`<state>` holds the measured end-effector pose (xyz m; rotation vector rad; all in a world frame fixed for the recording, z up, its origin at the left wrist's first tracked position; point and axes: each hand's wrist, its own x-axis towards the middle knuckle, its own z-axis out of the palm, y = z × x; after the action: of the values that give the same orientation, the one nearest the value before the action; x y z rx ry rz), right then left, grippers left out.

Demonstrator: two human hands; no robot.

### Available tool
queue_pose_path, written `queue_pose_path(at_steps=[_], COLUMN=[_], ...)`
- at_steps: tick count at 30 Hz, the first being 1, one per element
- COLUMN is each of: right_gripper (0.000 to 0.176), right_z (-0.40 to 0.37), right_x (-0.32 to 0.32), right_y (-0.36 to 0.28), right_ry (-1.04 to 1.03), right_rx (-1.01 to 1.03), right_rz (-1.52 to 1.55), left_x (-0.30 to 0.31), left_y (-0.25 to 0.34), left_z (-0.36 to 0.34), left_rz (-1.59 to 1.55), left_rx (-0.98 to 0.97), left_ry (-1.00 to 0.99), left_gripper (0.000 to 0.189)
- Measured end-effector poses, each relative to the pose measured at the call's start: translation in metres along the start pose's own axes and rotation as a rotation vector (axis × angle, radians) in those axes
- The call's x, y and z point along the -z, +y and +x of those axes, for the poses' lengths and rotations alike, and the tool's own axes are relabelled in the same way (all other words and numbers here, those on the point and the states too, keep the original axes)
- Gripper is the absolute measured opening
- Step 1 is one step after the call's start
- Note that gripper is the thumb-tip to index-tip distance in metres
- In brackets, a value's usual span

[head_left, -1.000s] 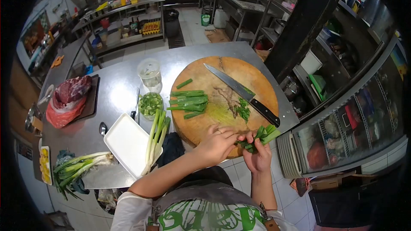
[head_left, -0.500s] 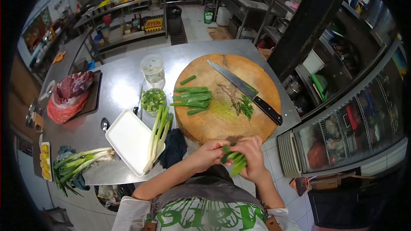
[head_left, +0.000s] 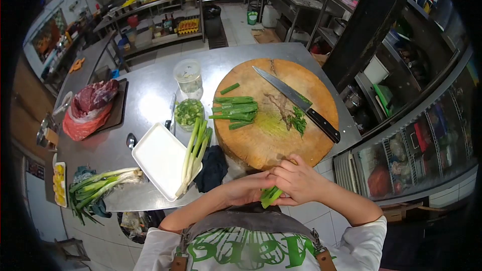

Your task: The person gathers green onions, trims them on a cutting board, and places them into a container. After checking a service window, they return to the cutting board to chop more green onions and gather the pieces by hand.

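Note:
My left hand (head_left: pixel 247 188) and my right hand (head_left: pixel 295 179) meet just below the near edge of the round wooden board (head_left: pixel 251 145), closed together round a small bunch of green leaves (head_left: pixel 271 195). On the board lie cut green stalks (head_left: pixel 236 109), a short green piece (head_left: pixel 230 89), chopped greens (head_left: pixel 298 122) and a black-handled knife (head_left: pixel 296 101). Left of the board, pale scallion stalks (head_left: pixel 193 158) rest across a white tray (head_left: pixel 159 163). Behind them stand a container of chopped greens (head_left: pixel 189 114) and a clear container (head_left: pixel 189 79).
Raw meat (head_left: pixel 90 109) sits on a dark tray at the left. A scallion bunch (head_left: pixel 103 188), a spoon (head_left: pixel 131 140), a second knife (head_left: pixel 171 113) and a dark cloth (head_left: pixel 212 169) are on the metal table (head_left: pixel 145 85). A dark post (head_left: pixel 371 25) rises at the right.
The view has shifted slightly, so the table things appear farther right. My hands have drawn closer together round the greens, and my right forearm has swung outward to the right.

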<state>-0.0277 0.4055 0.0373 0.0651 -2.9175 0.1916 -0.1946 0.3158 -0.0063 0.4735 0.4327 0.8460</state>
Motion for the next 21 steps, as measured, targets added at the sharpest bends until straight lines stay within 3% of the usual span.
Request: queue_pose_path(at_steps=[7, 9, 10, 12, 18, 21], right_gripper=[0.049, 0.048, 0.047, 0.042, 0.020, 0.016], right_z=[0.005, 0.004, 0.003, 0.002, -0.011, -0.014], right_x=[0.003, 0.005, 0.006, 0.005, -0.008, -0.013], right_y=[-0.003, -0.001, 0.000, 0.002, 0.018, 0.022], right_ry=[-0.140, -0.100, -0.058, -0.035, 0.027, 0.050], right_rx=[-0.102, -0.102, -0.104, -0.101, 0.055, 0.059], right_rz=[0.025, 0.026, 0.027, -0.011, -0.004, 0.029], left_x=[0.015, 0.004, 0.007, 0.011, 0.001, 0.014], left_y=[-0.003, 0.006, 0.005, 0.005, 0.020, 0.025], left_z=[0.004, 0.000, 0.001, 0.003, 0.009, 0.015], left_rz=[0.224, 0.557, 0.556, 0.724, 0.493, 0.613], left_rx=[0.026, 0.060, 0.057, -0.122, -0.063, -0.038], left_ry=[0.078, 0.189, 0.191, 0.060, 0.072, -0.052], left_gripper=[0.034, 0.037, 0.037, 0.042, 0.054, 0.043])
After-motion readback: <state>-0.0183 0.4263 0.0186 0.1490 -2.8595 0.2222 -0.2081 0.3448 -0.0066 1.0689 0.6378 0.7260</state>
